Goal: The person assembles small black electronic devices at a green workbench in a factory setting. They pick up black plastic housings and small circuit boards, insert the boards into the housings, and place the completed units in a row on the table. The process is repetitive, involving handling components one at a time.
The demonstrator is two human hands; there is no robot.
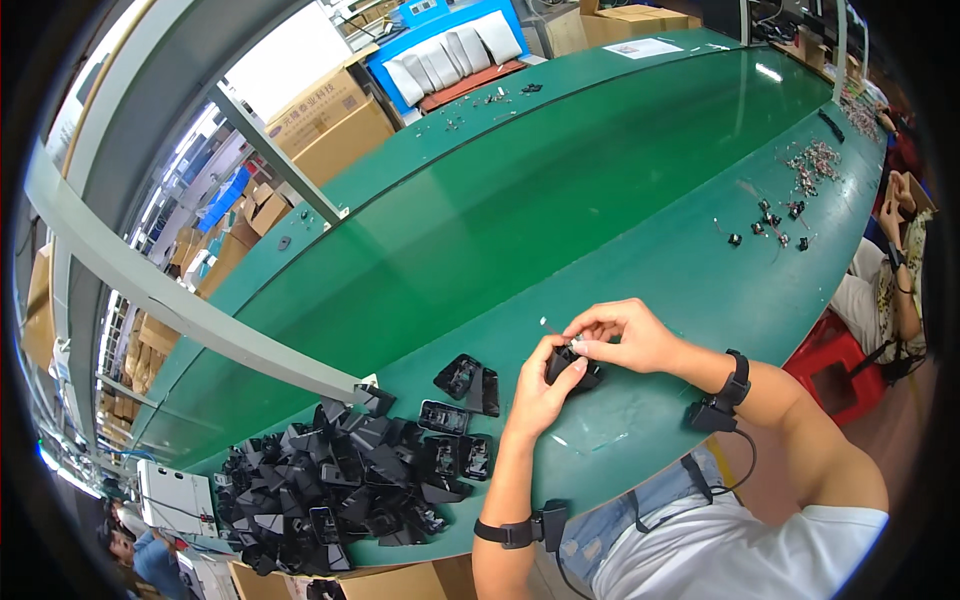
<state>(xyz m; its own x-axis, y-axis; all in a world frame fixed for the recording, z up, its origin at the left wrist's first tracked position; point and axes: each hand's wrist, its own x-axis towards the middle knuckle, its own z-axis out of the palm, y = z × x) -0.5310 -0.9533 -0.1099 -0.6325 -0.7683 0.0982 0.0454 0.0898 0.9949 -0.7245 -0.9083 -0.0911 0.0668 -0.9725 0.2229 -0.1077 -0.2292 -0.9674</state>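
Observation:
My left hand [541, 393] is closed around a black plastic housing [575, 372], held just above the green table near its front edge. My right hand [628, 338] pinches at the housing's upper side with thumb and fingers. A thin wire with a small white connector [543, 321] sticks out to the left of the right fingertips. The part at its other end is mostly hidden by the fingers. Left of my hands lie several open black housings [445, 417], beside a big heap of black plastic shells [335, 480].
A grey metal post [250, 350] meets the table by the heap. Small black wired parts [770, 225] and a pile of wires [815, 165] lie at the right. A green belt [520, 220] runs behind. Another person's hand [890, 215] shows at far right, near a red stool [835, 365].

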